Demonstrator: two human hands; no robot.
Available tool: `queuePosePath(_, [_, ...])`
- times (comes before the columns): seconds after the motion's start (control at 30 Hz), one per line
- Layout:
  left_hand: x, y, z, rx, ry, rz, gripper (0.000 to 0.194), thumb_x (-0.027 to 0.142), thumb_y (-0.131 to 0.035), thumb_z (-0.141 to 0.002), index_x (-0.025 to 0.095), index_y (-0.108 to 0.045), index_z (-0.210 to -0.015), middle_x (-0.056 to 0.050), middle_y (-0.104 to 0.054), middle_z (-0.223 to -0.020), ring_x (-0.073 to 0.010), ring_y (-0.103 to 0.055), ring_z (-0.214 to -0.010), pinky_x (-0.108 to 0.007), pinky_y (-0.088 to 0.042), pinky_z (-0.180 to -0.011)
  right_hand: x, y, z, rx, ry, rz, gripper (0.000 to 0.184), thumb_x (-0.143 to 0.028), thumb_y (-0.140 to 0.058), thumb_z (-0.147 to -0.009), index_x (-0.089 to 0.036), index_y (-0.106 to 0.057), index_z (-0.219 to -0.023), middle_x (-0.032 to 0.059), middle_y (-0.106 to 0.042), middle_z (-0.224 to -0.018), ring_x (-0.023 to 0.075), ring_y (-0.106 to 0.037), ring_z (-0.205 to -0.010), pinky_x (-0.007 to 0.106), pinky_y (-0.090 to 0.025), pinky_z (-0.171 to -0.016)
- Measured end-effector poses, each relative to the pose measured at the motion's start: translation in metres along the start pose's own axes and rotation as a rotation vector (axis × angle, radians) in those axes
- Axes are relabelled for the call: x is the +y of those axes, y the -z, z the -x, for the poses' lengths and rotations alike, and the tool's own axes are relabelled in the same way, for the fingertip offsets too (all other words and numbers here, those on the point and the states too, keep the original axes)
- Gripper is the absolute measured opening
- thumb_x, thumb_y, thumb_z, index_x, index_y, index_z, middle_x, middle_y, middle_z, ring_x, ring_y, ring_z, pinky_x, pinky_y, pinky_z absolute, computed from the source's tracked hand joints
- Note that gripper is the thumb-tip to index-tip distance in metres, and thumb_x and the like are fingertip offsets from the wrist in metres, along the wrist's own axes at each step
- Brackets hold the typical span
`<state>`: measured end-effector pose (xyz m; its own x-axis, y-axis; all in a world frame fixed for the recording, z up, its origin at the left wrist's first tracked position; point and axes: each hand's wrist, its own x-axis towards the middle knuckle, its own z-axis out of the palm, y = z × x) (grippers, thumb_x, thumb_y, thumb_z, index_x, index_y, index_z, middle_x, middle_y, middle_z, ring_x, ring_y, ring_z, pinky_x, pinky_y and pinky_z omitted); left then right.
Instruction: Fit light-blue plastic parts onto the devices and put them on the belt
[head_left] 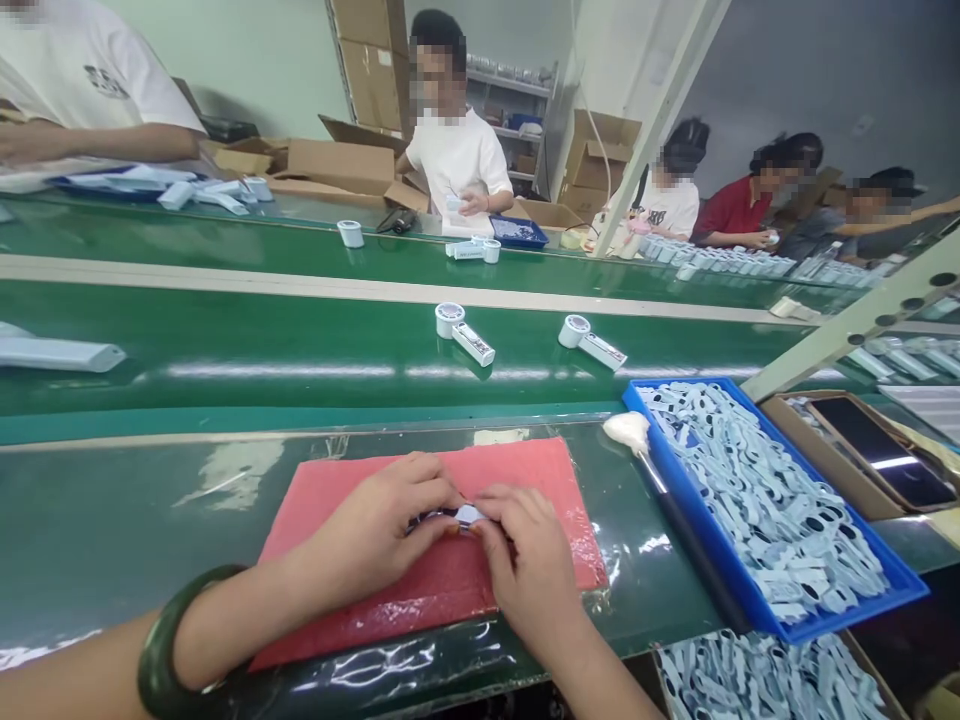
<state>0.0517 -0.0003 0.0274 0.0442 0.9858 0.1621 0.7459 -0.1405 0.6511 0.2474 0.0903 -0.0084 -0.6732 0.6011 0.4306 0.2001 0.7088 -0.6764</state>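
Together, the left hand [375, 530] and right hand [525, 560] (fingers curled) pinch one small white part [469, 514] over the red mat [540, 470].

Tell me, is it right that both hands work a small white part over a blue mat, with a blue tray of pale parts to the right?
Not quite: the head view shows the flat mat is red, not blue. Both hands, left and right, pinch the small white part over it; the blue tray lies right.
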Motion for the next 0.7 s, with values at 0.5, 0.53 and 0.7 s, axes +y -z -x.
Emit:
queuePosePath(0.5, [0.018, -0.024, 0.040, 0.118, -0.085, -0.341, 0.025, 0.033, -0.049, -0.106, 0.028, -0.058, -0.128, -0.004, -0.064, -0.128, -0.0263, -0.055, -0.123, -0.046, -0.050, -0.102, -0.014, 0.021, 0.009, -0.343, -0.214, -0.172, 0.039, -0.011, -0.072, -0.086, -0.027, -0.067, -0.121, 0.0014, -0.069, -0.118, 0.0229, -0.061, -0.112, 0.042, -0.046, -0.100])
queuePosePath(0.53, [0.019, -0.026, 0.040, 0.135, -0.097, -0.358, 0.024, 0.029, -0.048, -0.106, 0.025, -0.057, -0.127, -0.004, -0.065, -0.126, -0.0268, -0.055, -0.123, -0.048, -0.050, -0.103, -0.014, 0.020, 0.008, -0.335, -0.215, -0.158, 0.037, -0.010, -0.071, -0.086, -0.026, -0.067, -0.118, 0.0015, -0.069, -0.116, 0.0228, -0.061, -0.110, 0.042, -0.046, -0.098])
queuePosePath(0.7, [0.024, -0.028, 0.037, 0.117, -0.157, -0.442, 0.023, 0.024, -0.044, -0.105, 0.022, -0.056, -0.124, -0.006, -0.067, -0.123, -0.0278, -0.060, -0.120, -0.055, -0.051, -0.102, -0.009, 0.016, 0.012, -0.312, -0.139, -0.102, 0.032, -0.015, -0.065, -0.092, -0.024, -0.063, -0.122, 0.0045, -0.067, -0.119, 0.0239, -0.061, -0.111, 0.043, -0.048, -0.098])
